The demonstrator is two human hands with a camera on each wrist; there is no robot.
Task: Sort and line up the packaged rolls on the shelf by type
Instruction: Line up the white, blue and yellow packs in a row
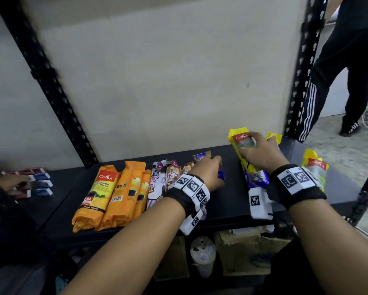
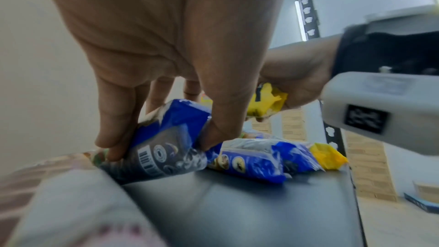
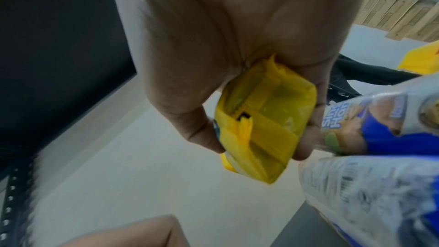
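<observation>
- Your forearms are filling the bottom of the head view. Your left hand [image 1: 207, 174] is curling thumb and fingers round a blue-and-clear plastic-wrapped roll [image 2: 166, 142] at frame centre, seemingly pressing it against the purple-and-white drawstring-bag packs [image 1: 165, 179] to close up the row.
- Your right hand [image 1: 261, 153] is gripping a yellow plastic-wrapped roll [image 3: 263, 119] right of centre, lifted off the black shelf board [image 1: 232, 201], probably to start its own group.
- Counting: three orange wrapped rolls [image 1: 117, 194] are lying side by side at lower left, already lined up; at least three drawstring packs; three yellow rolls visible; blue ones I cannot count for certain.
</observation>
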